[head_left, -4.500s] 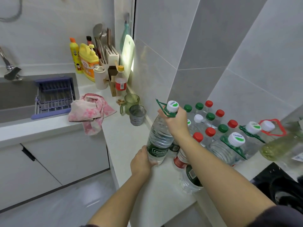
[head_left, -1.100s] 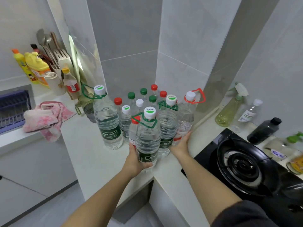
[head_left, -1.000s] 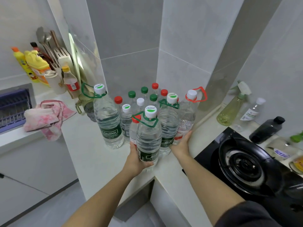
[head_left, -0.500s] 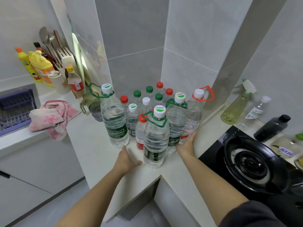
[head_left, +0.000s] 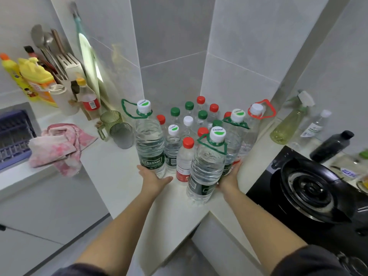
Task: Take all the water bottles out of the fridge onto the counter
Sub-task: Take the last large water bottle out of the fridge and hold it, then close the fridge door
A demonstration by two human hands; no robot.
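Several clear water bottles with red, green and white caps stand clustered in the corner of the white counter (head_left: 111, 176). A large Cestbon bottle (head_left: 149, 142) with a green handle stands at the left of the cluster. My left hand (head_left: 153, 179) touches its base with fingers spread. Another large bottle (head_left: 207, 168) stands nearest me. My right hand (head_left: 230, 176) rests against the base of the large bottle (head_left: 236, 136) behind it, with its fingers partly hidden. A small red-capped bottle (head_left: 184, 160) stands between the two hands.
A black gas stove (head_left: 310, 188) sits at the right, with a spray bottle (head_left: 288, 120) and a dark bottle (head_left: 332, 146) behind it. Two cups (head_left: 119, 132) and a pink cloth (head_left: 57, 144) lie left of the bottles. Detergent bottles, a utensil holder and a purple rack stand further left.
My left hand let go of the nearest large bottle and moved left to the base of the left Cestbon bottle. My right hand stayed at the base of the right bottles.
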